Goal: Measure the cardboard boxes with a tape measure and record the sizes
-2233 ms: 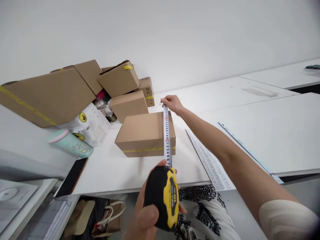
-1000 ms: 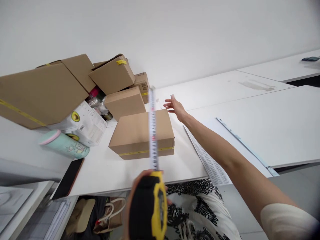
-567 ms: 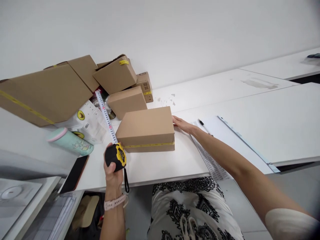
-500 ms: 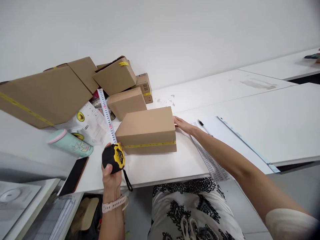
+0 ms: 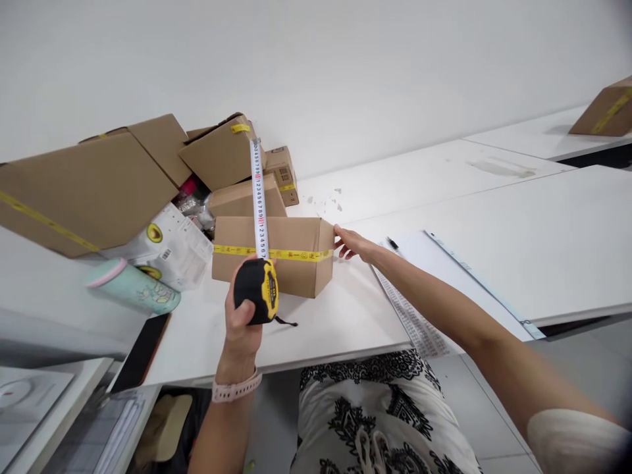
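My left hand [image 5: 241, 316] is wrapped around a black and yellow tape measure [image 5: 257, 291]. Its white blade [image 5: 259, 204] extends upward, passing in front of a taped cardboard box [image 5: 296, 271]. The box sits on the white table, with a yellow tape strip running across its near face. At its right end my right hand [image 5: 354, 243] has its fingertips against the edge, the fingers extended and slightly apart. Whether the blade touches the box I cannot tell.
Several cardboard boxes [image 5: 89, 187] crowd the left back. A mint tumbler [image 5: 135, 284], avocado-printed packaging [image 5: 178, 243] and a dark phone-like slab [image 5: 142, 352] are at left. Papers [image 5: 454, 283] with a pen [image 5: 392, 243] lie right. Another box [image 5: 605, 108] stands far right.
The box has turned, so its taped side now faces me more fully. My left hand has carried the tape measure right and up, bringing the blade across the box.
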